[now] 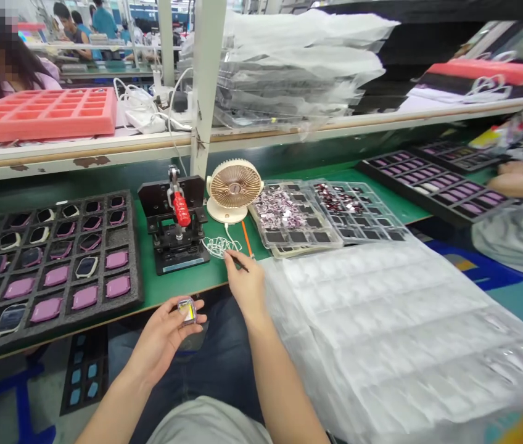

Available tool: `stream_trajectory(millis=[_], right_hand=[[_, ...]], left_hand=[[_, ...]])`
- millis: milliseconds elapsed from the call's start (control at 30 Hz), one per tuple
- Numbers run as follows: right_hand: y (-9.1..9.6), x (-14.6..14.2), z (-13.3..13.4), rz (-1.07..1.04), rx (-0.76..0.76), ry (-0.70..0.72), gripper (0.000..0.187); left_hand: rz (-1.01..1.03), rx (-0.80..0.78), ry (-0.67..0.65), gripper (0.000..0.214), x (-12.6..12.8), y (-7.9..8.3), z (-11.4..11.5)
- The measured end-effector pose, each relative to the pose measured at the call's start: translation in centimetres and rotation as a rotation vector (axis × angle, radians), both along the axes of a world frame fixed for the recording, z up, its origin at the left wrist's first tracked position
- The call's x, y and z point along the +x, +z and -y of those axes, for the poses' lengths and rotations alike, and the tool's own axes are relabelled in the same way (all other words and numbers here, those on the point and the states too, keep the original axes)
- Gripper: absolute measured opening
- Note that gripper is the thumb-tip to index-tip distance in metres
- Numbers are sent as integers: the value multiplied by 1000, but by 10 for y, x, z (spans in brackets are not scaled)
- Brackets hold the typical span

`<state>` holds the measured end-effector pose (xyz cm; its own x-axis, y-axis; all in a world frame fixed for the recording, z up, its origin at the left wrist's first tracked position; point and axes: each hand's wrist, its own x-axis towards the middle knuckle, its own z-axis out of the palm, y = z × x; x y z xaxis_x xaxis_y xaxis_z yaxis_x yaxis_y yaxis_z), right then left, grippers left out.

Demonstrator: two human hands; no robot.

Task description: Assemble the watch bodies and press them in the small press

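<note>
My left hand [164,333] holds a small square watch case [187,310] with a yellowish face, pinched between thumb and fingers just in front of the table edge. My right hand [244,280] rests on the green table [182,283] with its fingers closed on a thin dark tool [242,265] that lies near a coiled white cable [218,246]. A black press jig with a red handle [176,225] stands just behind both hands. At the left, a black foam tray [49,265] holds several watch cases and purple pieces.
A small beige fan [234,188] stands by the jig, an orange pencil [247,238] beside it. Clear plastic trays [326,213] of small parts lie to the right, and stacked clear trays in plastic wrap [404,320] fill the near right. Another person's arm [515,182] rests at far right.
</note>
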<state>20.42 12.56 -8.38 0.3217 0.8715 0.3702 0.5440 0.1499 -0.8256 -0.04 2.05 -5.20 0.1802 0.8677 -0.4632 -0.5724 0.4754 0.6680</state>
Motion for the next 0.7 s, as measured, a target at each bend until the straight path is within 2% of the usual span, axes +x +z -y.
stream_trajectory(millis=[133, 233, 333, 400, 467, 533, 600, 700], right_hand=[[14, 3, 24, -49, -84, 54, 23], [35, 13, 49, -38, -90, 37, 28], [66, 41, 75, 27, -111, 13, 42], [88, 70, 79, 108, -139, -11, 54], [106, 105, 63, 230, -190, -57, 55], [117, 140, 29, 393, -281, -118, 43], [120, 168, -16, 534, -400, -162, 27], [111, 191, -75, 649, -520, -192, 16]], left_hand=[[18, -50, -41, 42, -1, -4, 0], [49, -74, -64, 45, 1, -10, 0], [94, -93, -72, 49, 0, -15, 2], [104, -105, -69, 55, -1, -17, 3], [98, -111, -64, 62, -1, -18, 4], [88, -107, -61, 65, 0, -18, 6], [81, -98, -48, 60, 3, -18, 9], [58, -108, -11, 51, 6, -23, 16]])
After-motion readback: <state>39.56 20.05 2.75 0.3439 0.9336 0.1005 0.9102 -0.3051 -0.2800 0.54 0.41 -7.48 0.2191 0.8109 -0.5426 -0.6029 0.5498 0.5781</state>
